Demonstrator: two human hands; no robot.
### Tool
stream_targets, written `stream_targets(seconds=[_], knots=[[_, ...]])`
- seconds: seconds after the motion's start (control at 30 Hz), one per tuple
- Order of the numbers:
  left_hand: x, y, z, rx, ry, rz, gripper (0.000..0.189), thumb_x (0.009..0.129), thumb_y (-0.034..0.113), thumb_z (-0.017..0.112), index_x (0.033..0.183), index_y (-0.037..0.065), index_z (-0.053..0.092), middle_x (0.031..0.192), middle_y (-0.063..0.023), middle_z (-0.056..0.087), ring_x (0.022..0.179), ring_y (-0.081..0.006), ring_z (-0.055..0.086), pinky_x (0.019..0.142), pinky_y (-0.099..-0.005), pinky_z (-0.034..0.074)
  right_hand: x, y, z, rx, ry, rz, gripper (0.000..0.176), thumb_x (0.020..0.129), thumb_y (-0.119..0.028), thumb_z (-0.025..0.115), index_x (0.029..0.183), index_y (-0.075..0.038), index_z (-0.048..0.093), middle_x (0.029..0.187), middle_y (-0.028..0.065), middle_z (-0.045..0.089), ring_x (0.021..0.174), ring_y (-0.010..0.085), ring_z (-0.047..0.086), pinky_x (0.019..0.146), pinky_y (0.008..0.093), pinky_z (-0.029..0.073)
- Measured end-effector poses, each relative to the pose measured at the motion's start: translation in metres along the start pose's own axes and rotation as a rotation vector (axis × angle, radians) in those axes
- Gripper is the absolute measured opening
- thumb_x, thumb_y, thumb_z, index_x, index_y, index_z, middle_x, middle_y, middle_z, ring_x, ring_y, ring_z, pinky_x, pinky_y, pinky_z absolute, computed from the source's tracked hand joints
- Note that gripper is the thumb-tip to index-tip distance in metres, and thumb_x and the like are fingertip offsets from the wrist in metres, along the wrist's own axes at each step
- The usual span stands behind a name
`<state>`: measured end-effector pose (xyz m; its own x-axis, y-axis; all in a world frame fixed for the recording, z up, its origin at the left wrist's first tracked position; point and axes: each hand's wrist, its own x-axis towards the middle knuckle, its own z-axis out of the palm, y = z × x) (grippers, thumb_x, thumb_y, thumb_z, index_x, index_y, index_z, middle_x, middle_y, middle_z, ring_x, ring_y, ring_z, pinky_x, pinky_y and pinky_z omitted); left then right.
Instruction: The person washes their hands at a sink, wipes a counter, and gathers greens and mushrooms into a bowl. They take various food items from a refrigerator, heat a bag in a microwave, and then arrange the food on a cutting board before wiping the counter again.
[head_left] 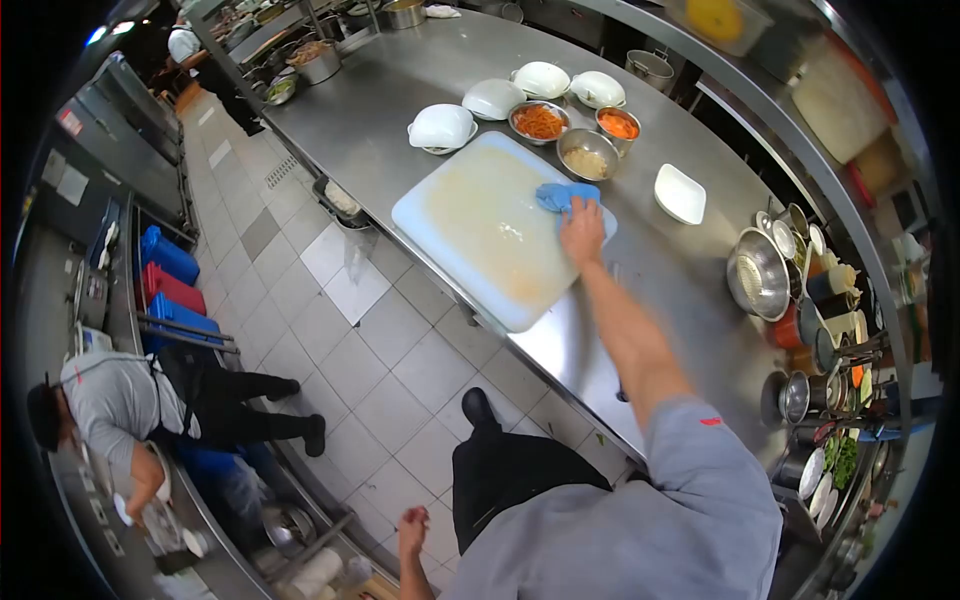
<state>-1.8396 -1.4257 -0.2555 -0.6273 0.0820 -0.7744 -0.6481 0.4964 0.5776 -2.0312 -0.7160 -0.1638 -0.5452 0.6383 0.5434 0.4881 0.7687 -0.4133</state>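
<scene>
My right hand presses a bunched blue cloth onto the right side of a white cutting board. A few wet spots shine near the board's middle. Just beyond the board stand a bowl of orange shreds, a metal bowl with pale contents and a container of orange pieces. My left hand hangs low over the floor, away from the counter, its fingers curled; whether they hold anything is too small to tell.
White dishes line the board's far side, and a white square dish is to the right. A metal colander and several containers fill the right end. A co-worker bends over the left counter; another person stands far back.
</scene>
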Motion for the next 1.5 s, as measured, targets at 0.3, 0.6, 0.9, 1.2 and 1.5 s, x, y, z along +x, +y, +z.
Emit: stream_targets(seconds=[0.3, 0.6, 0.9, 1.2, 1.5], knots=[[0.115, 0.174, -0.063, 0.081, -0.053, 0.168, 0.014, 0.094, 0.018, 0.061, 0.099, 0.005, 0.063, 0.090, -0.0032, 0.066, 0.080, -0.0133, 0.062, 0.066, -0.0285, 0.049, -0.071, -0.207, 0.018, 0.521, -0.337, 0.144, 0.031, 0.082, -0.017, 0.063, 0.109, -0.002, 0.061, 0.109, 0.0203, 0.061, 0.099, 0.0387, 0.060, 0.083, 0.0461, 0.049], [0.132, 0.195, -0.046, 0.301, -0.205, 0.219, 0.016, 0.092, 0.017, 0.063, 0.100, 0.003, 0.064, 0.084, -0.0031, 0.066, 0.076, -0.0131, 0.062, 0.062, -0.0273, 0.050, 0.032, -0.095, 0.050, -0.190, 0.009, 0.040, 0.022, 0.085, -0.018, 0.055, 0.098, -0.003, 0.062, 0.096, 0.0194, 0.060, 0.087, 0.0367, 0.058, 0.073, 0.0495, 0.047], [0.102, 0.423, 0.095, -0.432, -0.555, 0.391, 0.036, 0.095, 0.023, 0.058, 0.124, 0.003, 0.049, 0.126, -0.0083, 0.054, 0.104, -0.0164, 0.056, 0.085, -0.0319, 0.048, -0.114, -0.219, -0.009, 0.521, -0.507, 0.111, 0.031, 0.091, -0.034, 0.055, 0.102, -0.005, 0.059, 0.095, 0.0152, 0.059, 0.087, 0.0367, 0.060, 0.074, 0.0462, 0.050], [0.034, 0.403, 0.208, 0.182, -0.919, 0.570, 0.010, 0.086, 0.011, 0.068, 0.093, 0.005, 0.063, 0.078, 0.0006, 0.060, 0.061, -0.0061, 0.047, 0.056, -0.0226, 0.038, -0.188, -0.103, -0.258, 0.602, -0.102, 0.585, 0.039, 0.072, -0.017, 0.068, 0.109, -0.009, 0.058, 0.104, 0.0133, 0.059, 0.094, 0.0348, 0.059, 0.085, 0.0408, 0.049], [-0.079, 0.382, 0.370, 0.592, -0.865, 0.996, 0.019, 0.089, 0.022, 0.068, 0.083, 0.003, 0.065, 0.070, 0.0018, 0.058, 0.065, -0.0078, 0.048, 0.057, -0.0246, 0.039, -0.346, 0.158, -0.367, -0.411, -0.084, 0.553, 0.035, 0.095, -0.025, 0.048, 0.127, -0.014, 0.057, 0.144, 0.0127, 0.041, 0.130, 0.0335, 0.040, 0.104, 0.0492, 0.034]])
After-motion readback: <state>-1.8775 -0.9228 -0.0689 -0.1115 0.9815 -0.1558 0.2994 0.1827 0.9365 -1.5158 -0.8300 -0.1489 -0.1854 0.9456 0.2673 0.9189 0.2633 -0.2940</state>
